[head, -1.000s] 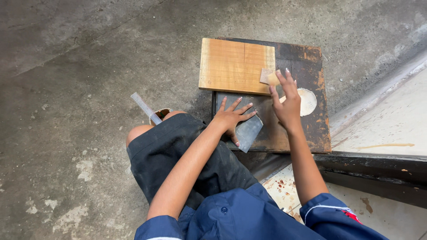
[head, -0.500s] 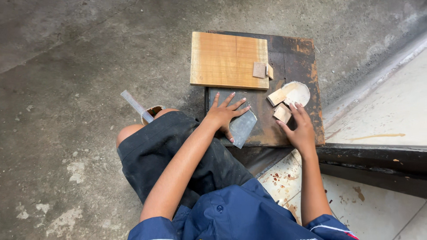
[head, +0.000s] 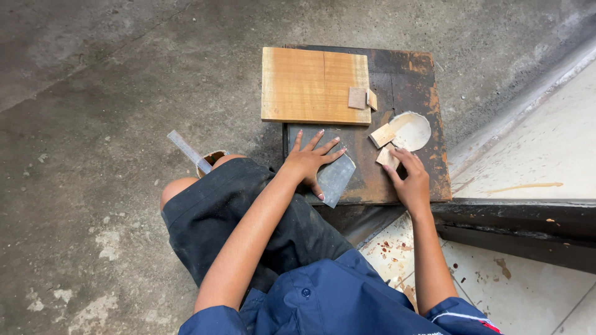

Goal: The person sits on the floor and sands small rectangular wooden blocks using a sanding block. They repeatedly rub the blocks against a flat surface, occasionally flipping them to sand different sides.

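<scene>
Squatting on the concrete floor point(head: 93, 124), the person works over a dark, stained board point(head: 406, 68) that serves as tabletop. Left hand point(head: 308, 162) lies flat, fingers spread, pressing a grey abrasive sheet point(head: 335, 177) to the board; its grip is open, holding nothing. Right hand point(head: 411, 180) has fingertips on the nearer small wood block point(head: 387, 157); whether the grip pinches it or only rests on it, I cannot tell.

Judgement: keep the sheet pinned flat under the whole palm so it does not creep, and take the block by its side edges, face down and level.

Count:
- Small pale blocks by the right hand: two, the second point(head: 382, 134) against a pale round disc point(head: 412, 130), one.
- Tiny pieces point(head: 361, 98) at the light plank point(head: 307, 84) edge: two.
- Plank: one.
- Metal ruler point(head: 185, 149) on the floor: one.
</scene>
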